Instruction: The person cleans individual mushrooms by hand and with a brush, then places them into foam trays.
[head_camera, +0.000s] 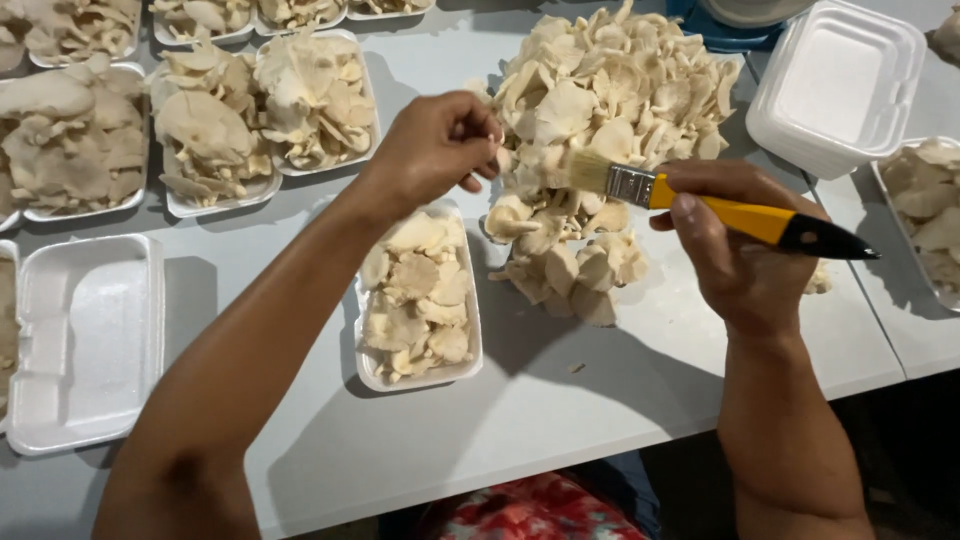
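Note:
My left hand (435, 145) is closed around a pale oyster mushroom (503, 160) at the left edge of a large loose mushroom pile (600, 100) on the white table. My right hand (725, 250) grips a paintbrush (700, 200) with a yellow and black handle, its bristles pointing left toward the mushroom in my left hand. Below my left hand sits a white foam tray (372, 372) partly filled with mushrooms.
Several filled foam trays (215, 125) line the back left. An unfilled foam tray (90, 340) lies at the left, a stack of them (835, 85) at the back right. Another filled tray (925, 215) sits at the right edge. The table's front edge (560, 465) runs near my body.

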